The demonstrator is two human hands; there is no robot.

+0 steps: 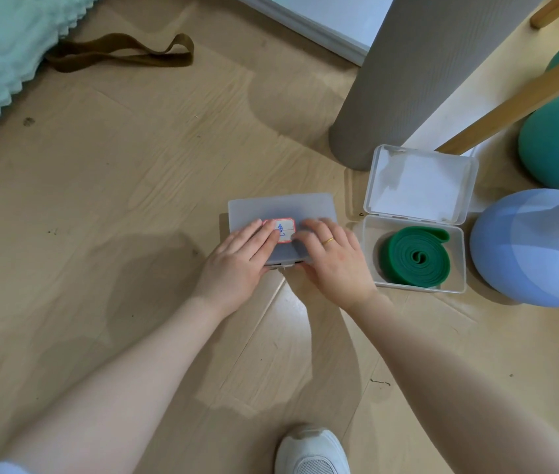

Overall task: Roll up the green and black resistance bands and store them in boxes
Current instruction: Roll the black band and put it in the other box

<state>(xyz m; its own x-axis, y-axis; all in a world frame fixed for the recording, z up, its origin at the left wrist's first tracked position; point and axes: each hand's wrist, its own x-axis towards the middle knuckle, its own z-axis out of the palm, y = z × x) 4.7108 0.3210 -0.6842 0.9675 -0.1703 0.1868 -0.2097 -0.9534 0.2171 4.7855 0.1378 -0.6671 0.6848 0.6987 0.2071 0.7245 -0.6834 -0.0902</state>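
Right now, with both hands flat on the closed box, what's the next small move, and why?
Probably move the right hand over to the open box and fold its lid shut. The rolled green band already lies inside it, with the lid tipped back. The labelled box under the left hand looks closed, though its latch is hidden.

Head view of a wooden floor (117, 172). At centre, a closed translucent box (281, 213) carries a red-bordered label (283, 230); the left hand (237, 261) and the right hand (332, 258), which wears a gold ring (328, 240), lie on its lid with fingers flat. Just right, an open box (418, 220) holds the rolled green band (414, 258), its lid tilted back. Far left, a brown band (124, 53) lies beside a nubbed mint mat (1, 53). A grey rolled mat (418, 63) stands far right. A white shoe (312, 451) appears at the near edge.
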